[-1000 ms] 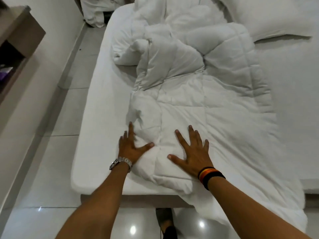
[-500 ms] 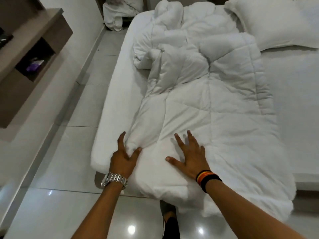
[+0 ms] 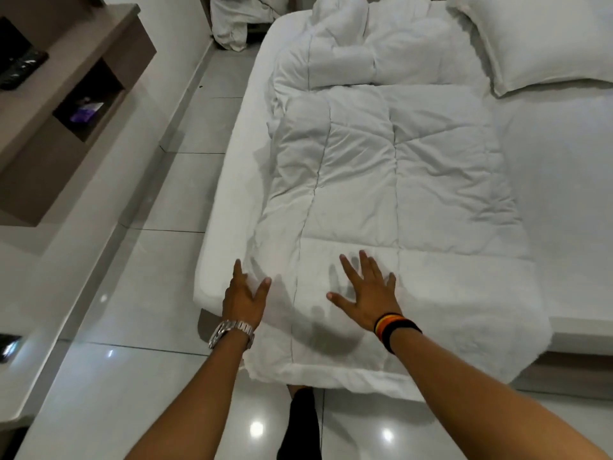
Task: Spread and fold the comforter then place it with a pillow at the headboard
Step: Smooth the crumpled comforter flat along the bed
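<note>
A white quilted comforter lies lengthwise on the left part of the bed. Its near half is flat, and its near edge hangs over the foot of the mattress. Its far end is bunched in a heap. My left hand, with a metal watch, rests open on the comforter's left edge at the foot corner. My right hand, with striped wristbands, lies flat with fingers spread on the comforter's near middle. A white pillow sits at the far right by the headboard end.
A glossy tiled floor runs along the bed's left side. A brown wall shelf unit with small items juts out at the left. A pile of white linen lies on the floor at the far end. My dark-trousered leg is below.
The crumpled near part of the comforter has been flattened and stretched toward the foot of the bed. Both hands slid back toward me along it, and the view pulled back.
</note>
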`<move>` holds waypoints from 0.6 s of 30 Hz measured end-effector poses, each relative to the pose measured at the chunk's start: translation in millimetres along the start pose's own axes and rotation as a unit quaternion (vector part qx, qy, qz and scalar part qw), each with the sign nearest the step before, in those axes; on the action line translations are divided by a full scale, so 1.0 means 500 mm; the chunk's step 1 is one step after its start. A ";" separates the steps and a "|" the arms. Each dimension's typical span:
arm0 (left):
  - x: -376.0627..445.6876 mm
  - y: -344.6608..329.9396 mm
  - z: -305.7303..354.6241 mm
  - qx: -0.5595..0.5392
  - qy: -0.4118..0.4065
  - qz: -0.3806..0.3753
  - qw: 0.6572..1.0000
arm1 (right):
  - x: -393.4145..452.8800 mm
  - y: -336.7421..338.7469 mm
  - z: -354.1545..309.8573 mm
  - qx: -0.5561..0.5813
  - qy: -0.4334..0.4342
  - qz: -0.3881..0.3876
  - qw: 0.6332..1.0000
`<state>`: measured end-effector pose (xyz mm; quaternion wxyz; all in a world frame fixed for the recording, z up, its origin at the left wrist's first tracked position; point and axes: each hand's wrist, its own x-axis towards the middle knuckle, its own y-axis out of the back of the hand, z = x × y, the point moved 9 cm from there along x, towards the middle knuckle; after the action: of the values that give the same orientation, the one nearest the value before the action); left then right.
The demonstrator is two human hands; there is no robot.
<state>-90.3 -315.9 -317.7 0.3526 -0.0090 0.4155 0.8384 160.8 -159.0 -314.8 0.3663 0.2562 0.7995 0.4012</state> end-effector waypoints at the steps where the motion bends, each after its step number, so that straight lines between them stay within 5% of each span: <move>1: 0.040 -0.007 0.020 -0.008 -0.003 0.002 1.000 | 0.033 0.015 -0.009 0.007 -0.003 0.013 1.000; 9: 0.424 -0.113 0.185 -0.112 0.013 -0.079 0.991 | 0.335 0.069 -0.068 0.023 -0.065 0.119 0.991; 18: 0.534 -0.125 0.246 -0.154 -0.003 -0.099 0.983 | 0.420 -0.022 -0.095 0.001 -0.143 0.104 0.984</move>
<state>-219.2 -48.2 -362.6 0.4298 -0.1014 0.2775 0.8532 -4.3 -38.6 -384.4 0.4327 0.3926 0.7083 0.3960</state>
